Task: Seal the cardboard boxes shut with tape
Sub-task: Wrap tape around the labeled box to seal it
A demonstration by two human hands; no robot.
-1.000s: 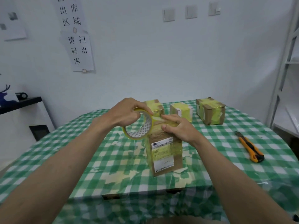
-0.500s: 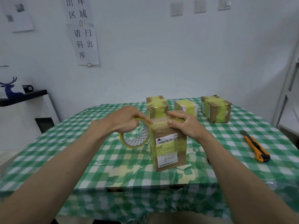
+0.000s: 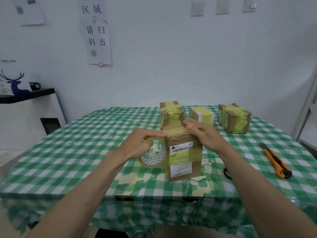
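A tall brown cardboard box with a white shipping label stands upright near the table's front edge. Yellowish tape runs across its top. My left hand grips a roll of yellow tape held against the box's left side, thumb at the top edge. My right hand presses down on the box's top right, fingers over the tape. Three taped boxes stand behind: one directly behind, a small white one, and a brown one further right.
An orange utility knife lies on the green checked tablecloth at the right. A dark ring-shaped object peeks out beside my right forearm. A white cabinet stands at the left, a shelf frame at the right.
My left hand has brought the roll down the box's left side, drawing tape over the top. My right hand has slid toward the box's far right corner. The camera has tilted up.
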